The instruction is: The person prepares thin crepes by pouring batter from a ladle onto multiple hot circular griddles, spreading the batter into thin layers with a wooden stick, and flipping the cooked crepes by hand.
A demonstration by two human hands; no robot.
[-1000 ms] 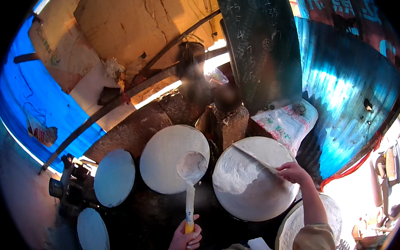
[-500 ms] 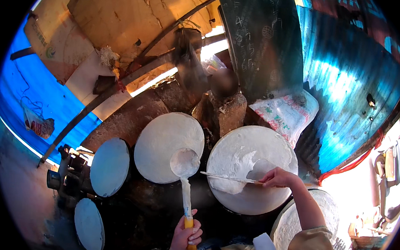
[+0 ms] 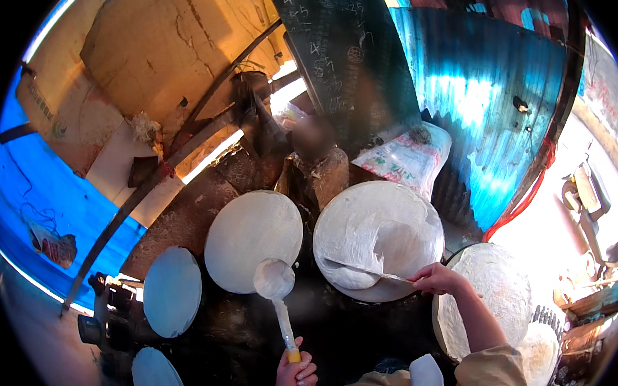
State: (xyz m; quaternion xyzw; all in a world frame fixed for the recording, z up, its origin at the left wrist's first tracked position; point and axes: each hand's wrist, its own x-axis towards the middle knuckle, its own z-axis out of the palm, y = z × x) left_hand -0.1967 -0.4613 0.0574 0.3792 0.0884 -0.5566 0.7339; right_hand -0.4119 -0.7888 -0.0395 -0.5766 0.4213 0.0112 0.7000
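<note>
My left hand [image 3: 296, 373] is closed round the yellow handle of a ladle [image 3: 285, 321]. The ladle's bowl, coated in white batter, hangs by the near edge of a round pale pan [image 3: 253, 239]. With my right hand [image 3: 440, 278] I grip a thin flat spatula [image 3: 378, 272], its blade lying across the near part of a larger round griddle [image 3: 326, 267]. White batter [image 3: 346, 223] covers the griddle's left and far parts, with a thicker mound under the blade. A greyer patch shows right of the middle.
Two smaller round discs [image 3: 172, 292] lie at the left. At the right is another pale round surface [image 3: 481, 300], with a lighter one beyond my sleeve. Behind the griddles stand a printed sack [image 3: 409, 156], a dark chalkboard [image 3: 344, 62] and a blue corrugated sheet [image 3: 482, 97].
The view has turned, shifting the scene. My right hand has drawn the spatula to the griddle's near side, and the greyer patch is larger. My left hand still holds the ladle.
</note>
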